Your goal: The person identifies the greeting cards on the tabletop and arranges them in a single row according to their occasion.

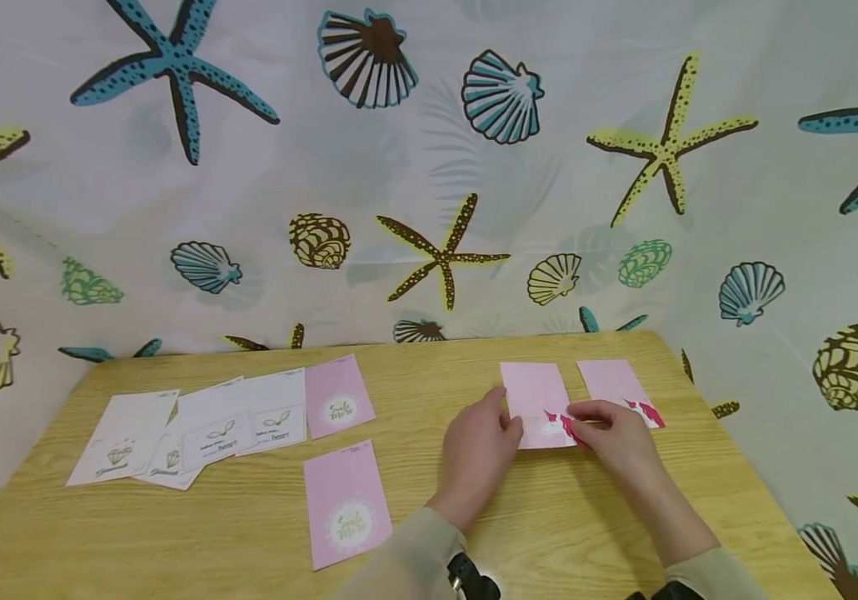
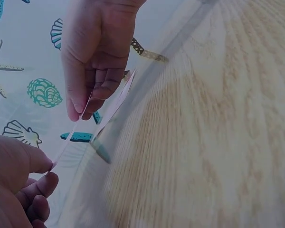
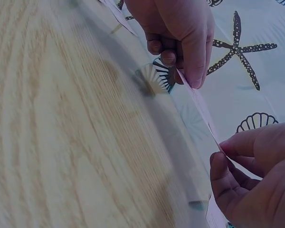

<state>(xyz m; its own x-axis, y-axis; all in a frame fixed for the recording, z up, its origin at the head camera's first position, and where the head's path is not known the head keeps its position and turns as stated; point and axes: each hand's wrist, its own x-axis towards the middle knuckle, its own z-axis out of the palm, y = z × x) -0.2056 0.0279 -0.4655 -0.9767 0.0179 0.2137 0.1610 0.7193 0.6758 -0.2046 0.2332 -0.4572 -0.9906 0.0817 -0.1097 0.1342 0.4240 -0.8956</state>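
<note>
Above the table (image 1: 212,542), right of its middle: pink card (image 1: 534,390) (red print (image 1: 566,424) low) pinched by left hand (image 1: 477,450) and right hand (image 1: 620,437), 1 each side; 2nd pink card (image 1: 611,380) lies near table's right edge.

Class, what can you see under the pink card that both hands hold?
Wooden table shows around the pink card; whatever lies directly beneath it is covered.

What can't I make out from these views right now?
- Held pink card: its back faces away in the head view; both wrist views show it nearly edge-on.
- Its side edges, head view: partly covered by the left hand and right hand.
- Small white diamond card, head view: partly hidden by overlapping cards.
- Near pink card, head view: corner print too small to read.
</note>
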